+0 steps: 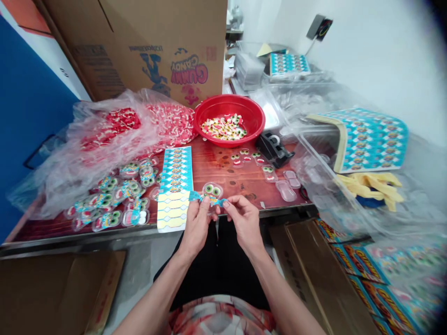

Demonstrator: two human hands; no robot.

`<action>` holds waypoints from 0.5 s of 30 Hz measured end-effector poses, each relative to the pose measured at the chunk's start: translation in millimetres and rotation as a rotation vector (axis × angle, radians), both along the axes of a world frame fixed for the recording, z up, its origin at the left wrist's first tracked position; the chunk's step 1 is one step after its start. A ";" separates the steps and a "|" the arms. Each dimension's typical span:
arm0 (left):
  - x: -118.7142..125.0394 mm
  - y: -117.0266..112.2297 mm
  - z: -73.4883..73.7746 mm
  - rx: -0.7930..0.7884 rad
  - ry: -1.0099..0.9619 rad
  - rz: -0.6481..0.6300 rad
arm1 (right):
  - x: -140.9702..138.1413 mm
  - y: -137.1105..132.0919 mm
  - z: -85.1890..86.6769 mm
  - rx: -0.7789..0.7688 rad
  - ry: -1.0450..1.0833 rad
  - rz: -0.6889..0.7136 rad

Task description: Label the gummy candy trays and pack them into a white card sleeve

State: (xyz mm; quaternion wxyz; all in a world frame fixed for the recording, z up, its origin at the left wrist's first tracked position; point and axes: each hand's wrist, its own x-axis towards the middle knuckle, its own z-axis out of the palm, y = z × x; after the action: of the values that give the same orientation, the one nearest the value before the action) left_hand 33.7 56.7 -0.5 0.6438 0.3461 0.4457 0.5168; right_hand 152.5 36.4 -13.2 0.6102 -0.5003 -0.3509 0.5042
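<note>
Pinching clear candy pack [212,189] and blue label strip [213,200] together in left hand [198,225], pinching strip's right end between thumb and forefinger of right hand [246,223], at near edge of table [240,181], likely to hold strip straight across pack. With label sheet [177,170] flat just beside left hand, presumably for short reach; with labelled packs [129,188] heaped farther left and unlabelled packs [268,173] at right, apparently to avoid mixing; with red bowl [252,111] of gummies [223,126] farther back, probably for elbow room. Cannot tell exact placement of left fingers under pack, mostly hidden.
</note>
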 end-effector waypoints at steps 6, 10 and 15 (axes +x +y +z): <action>-9.9 3.2 16.5 -0.274 -0.383 -0.210 | -2.2 0.6 5.7 0.047 0.003 0.067; -19.7 4.6 22.2 -0.361 -0.513 -0.314 | -5.7 -0.4 18.3 0.084 -0.017 0.138; -29.4 -0.2 23.1 -0.325 -0.571 -0.348 | -15.5 0.1 34.9 0.087 -0.003 0.087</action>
State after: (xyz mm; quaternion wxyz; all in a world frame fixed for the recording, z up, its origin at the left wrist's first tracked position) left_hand 4.2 56.5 22.6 0.8670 0.1520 0.2589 0.3978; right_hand 137.1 36.5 21.7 0.6084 -0.4582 -0.3950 0.5136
